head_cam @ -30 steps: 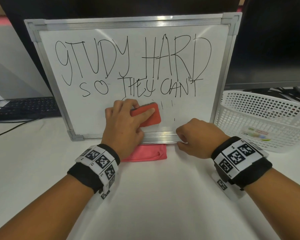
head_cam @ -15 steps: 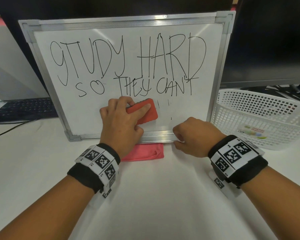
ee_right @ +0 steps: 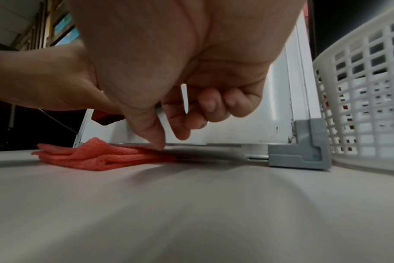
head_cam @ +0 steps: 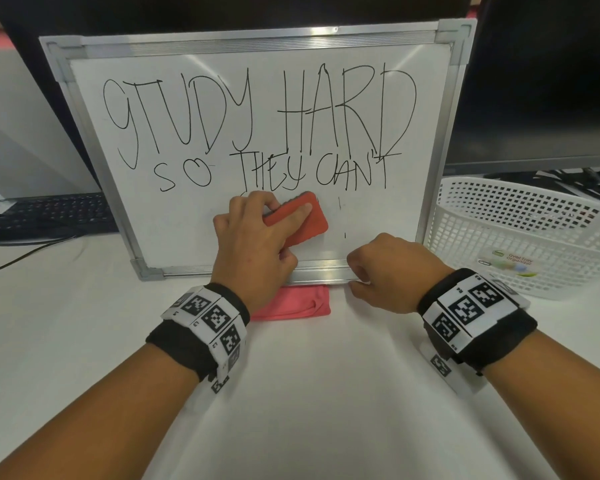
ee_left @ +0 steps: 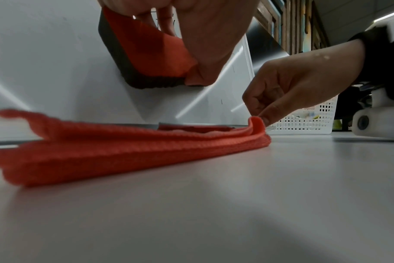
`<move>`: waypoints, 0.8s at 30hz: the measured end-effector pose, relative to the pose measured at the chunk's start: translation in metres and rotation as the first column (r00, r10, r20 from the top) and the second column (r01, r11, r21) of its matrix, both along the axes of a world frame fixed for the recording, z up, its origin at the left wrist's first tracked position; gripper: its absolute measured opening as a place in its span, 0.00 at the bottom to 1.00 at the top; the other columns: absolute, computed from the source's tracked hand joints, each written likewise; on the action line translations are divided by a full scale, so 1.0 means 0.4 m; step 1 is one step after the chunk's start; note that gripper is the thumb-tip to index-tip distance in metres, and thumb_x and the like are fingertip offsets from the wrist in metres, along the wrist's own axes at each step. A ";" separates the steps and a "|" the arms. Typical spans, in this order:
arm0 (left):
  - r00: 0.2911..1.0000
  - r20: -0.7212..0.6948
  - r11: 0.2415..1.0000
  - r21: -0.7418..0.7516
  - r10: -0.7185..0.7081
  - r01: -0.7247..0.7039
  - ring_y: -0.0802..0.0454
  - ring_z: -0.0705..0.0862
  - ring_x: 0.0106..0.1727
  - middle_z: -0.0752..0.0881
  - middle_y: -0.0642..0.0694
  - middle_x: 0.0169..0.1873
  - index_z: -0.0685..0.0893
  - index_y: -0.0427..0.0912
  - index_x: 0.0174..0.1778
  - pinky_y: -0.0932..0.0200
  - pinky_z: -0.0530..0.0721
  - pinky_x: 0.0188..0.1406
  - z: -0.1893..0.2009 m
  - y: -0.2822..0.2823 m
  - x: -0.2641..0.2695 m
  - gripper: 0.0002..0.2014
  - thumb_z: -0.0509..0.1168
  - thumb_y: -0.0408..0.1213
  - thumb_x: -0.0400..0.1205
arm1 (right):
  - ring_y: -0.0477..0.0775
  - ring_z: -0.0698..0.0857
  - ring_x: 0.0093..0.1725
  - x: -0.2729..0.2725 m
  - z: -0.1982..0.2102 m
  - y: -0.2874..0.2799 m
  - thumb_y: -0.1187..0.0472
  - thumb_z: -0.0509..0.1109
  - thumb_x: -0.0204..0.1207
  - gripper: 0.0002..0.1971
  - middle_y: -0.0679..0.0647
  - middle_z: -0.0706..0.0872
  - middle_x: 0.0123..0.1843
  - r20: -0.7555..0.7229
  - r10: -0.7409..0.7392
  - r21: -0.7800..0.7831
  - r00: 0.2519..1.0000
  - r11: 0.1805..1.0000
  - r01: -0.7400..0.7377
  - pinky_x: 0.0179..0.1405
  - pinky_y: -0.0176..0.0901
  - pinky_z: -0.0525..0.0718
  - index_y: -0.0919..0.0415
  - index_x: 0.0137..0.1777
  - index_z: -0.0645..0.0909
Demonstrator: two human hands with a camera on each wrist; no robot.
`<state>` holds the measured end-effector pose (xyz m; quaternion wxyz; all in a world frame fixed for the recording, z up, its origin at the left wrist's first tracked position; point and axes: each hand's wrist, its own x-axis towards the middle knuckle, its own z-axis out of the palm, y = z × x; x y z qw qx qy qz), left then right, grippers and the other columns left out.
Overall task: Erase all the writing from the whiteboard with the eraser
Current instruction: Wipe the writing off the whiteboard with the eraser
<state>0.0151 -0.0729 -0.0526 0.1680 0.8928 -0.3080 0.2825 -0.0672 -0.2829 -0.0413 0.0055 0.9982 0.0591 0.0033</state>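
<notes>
The whiteboard (head_cam: 187, 223) leans upright at the back of the table, with black writing in two lines across it. Below the second line, two short strokes (head_cam: 339, 202) show to the right of the eraser. My left hand (head_cam: 253, 244) grips the red eraser (head_cam: 309, 223) and presses its dark felt flat on the lower middle of the board; the left wrist view shows the eraser (ee_left: 146, 58) against the board. My right hand (head_cam: 388, 268) is curled at the bottom rail, where its thumb and forefinger (ee_right: 155, 135) pinch the rail beside the cloth.
A folded pink cloth (head_cam: 298, 303) lies on the table partly under the board's bottom edge. A white mesh basket (head_cam: 520, 237) stands close to the board's right side. A keyboard (head_cam: 49, 213) sits at the left, and a dark monitor (head_cam: 551, 81) is behind.
My left hand has slid the eraser a little upward on the board, and one short stroke beside it is gone. My right hand has stayed at the bottom rail.
</notes>
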 end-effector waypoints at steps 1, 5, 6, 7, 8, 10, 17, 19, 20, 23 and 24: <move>1.000 -0.007 1.000 0.022 -0.018 0.018 0.39 0.74 0.59 0.77 0.45 0.60 0.84 0.60 0.70 0.43 0.69 0.54 -0.002 -0.003 -0.001 0.33 0.73 0.36 0.67 | 0.58 0.81 0.39 0.000 0.000 0.000 0.47 0.66 0.81 0.14 0.50 0.74 0.38 -0.001 -0.003 -0.001 1.000 1.000 0.003 0.31 0.42 0.72 0.54 0.39 0.73; 0.997 -0.016 0.990 0.113 -0.077 0.079 0.40 0.74 0.60 0.77 0.48 0.59 0.85 0.61 0.69 0.42 0.68 0.57 -0.011 -0.007 -0.006 0.33 0.74 0.35 0.66 | 0.58 0.81 0.38 0.001 0.000 0.000 0.47 0.66 0.81 0.13 0.50 0.75 0.38 -0.007 -0.005 0.001 1.000 1.000 0.005 0.31 0.42 0.72 0.55 0.40 0.75; 0.998 -0.008 0.995 0.085 -0.059 0.060 0.40 0.74 0.60 0.77 0.47 0.60 0.84 0.61 0.69 0.42 0.69 0.56 -0.007 -0.008 -0.004 0.33 0.74 0.35 0.67 | 0.58 0.82 0.39 0.001 0.000 -0.001 0.47 0.66 0.81 0.13 0.50 0.75 0.38 -0.008 -0.004 0.003 1.000 1.000 0.005 0.31 0.42 0.72 0.55 0.40 0.75; 0.999 -0.001 0.998 0.055 -0.038 0.038 0.39 0.74 0.60 0.77 0.46 0.60 0.84 0.61 0.70 0.41 0.70 0.55 -0.003 -0.009 -0.002 0.33 0.74 0.35 0.67 | 0.58 0.82 0.39 0.001 -0.001 -0.001 0.47 0.66 0.81 0.13 0.50 0.75 0.38 -0.007 -0.004 0.005 1.000 1.000 0.004 0.30 0.42 0.72 0.54 0.40 0.74; 1.000 0.004 0.999 0.040 -0.022 0.022 0.38 0.75 0.60 0.77 0.46 0.61 0.83 0.60 0.71 0.40 0.72 0.54 0.001 -0.011 -0.003 0.33 0.74 0.35 0.68 | 0.58 0.82 0.39 0.001 -0.001 -0.002 0.47 0.66 0.81 0.13 0.50 0.75 0.38 -0.004 -0.003 0.005 1.000 1.000 0.003 0.30 0.42 0.71 0.54 0.40 0.74; 1.000 -0.001 0.998 0.063 -0.030 0.030 0.38 0.75 0.60 0.77 0.46 0.61 0.83 0.61 0.71 0.40 0.72 0.54 0.001 -0.013 -0.005 0.33 0.74 0.35 0.68 | 0.58 0.81 0.38 0.001 -0.001 -0.003 0.47 0.66 0.81 0.13 0.50 0.74 0.38 -0.004 -0.008 0.006 1.000 1.000 0.008 0.29 0.41 0.70 0.54 0.40 0.75; 0.999 -0.022 0.998 0.052 -0.026 0.027 0.39 0.75 0.61 0.77 0.46 0.60 0.83 0.61 0.71 0.41 0.70 0.55 0.002 -0.014 -0.008 0.33 0.73 0.36 0.68 | 0.59 0.82 0.39 0.003 -0.003 -0.004 0.47 0.66 0.81 0.13 0.50 0.75 0.38 0.002 -0.001 0.015 1.000 1.000 0.001 0.31 0.42 0.74 0.55 0.40 0.75; 0.999 -0.028 0.995 0.086 -0.045 0.047 0.39 0.74 0.61 0.77 0.46 0.60 0.83 0.61 0.71 0.41 0.70 0.55 0.000 -0.016 -0.009 0.33 0.73 0.36 0.68 | 0.59 0.83 0.39 0.002 -0.003 -0.004 0.47 0.66 0.81 0.13 0.50 0.75 0.38 -0.001 0.001 0.020 1.000 1.000 -0.001 0.32 0.43 0.75 0.54 0.40 0.75; 0.997 -0.046 0.988 0.137 -0.067 0.073 0.40 0.74 0.61 0.77 0.47 0.60 0.83 0.62 0.70 0.41 0.69 0.57 -0.004 -0.018 -0.011 0.33 0.73 0.36 0.67 | 0.59 0.82 0.40 0.001 -0.003 -0.004 0.47 0.66 0.81 0.13 0.50 0.74 0.38 -0.004 0.002 0.023 1.000 1.000 -0.001 0.33 0.43 0.76 0.54 0.39 0.75; 0.994 -0.086 0.975 0.203 -0.068 0.084 0.41 0.74 0.61 0.77 0.49 0.59 0.84 0.64 0.69 0.41 0.68 0.59 -0.010 -0.027 -0.020 0.32 0.72 0.37 0.67 | 0.59 0.82 0.41 0.001 -0.002 -0.002 0.46 0.66 0.81 0.13 0.49 0.73 0.38 -0.010 -0.002 0.024 1.000 1.000 0.002 0.35 0.44 0.75 0.52 0.39 0.73; 0.995 -0.083 0.980 0.186 -0.056 0.071 0.41 0.74 0.61 0.77 0.49 0.59 0.84 0.64 0.69 0.41 0.67 0.59 -0.008 -0.030 -0.022 0.32 0.72 0.37 0.67 | 0.59 0.81 0.41 0.000 -0.002 -0.003 0.46 0.66 0.81 0.14 0.49 0.73 0.38 -0.010 -0.002 0.025 1.000 1.000 0.002 0.35 0.44 0.76 0.52 0.39 0.73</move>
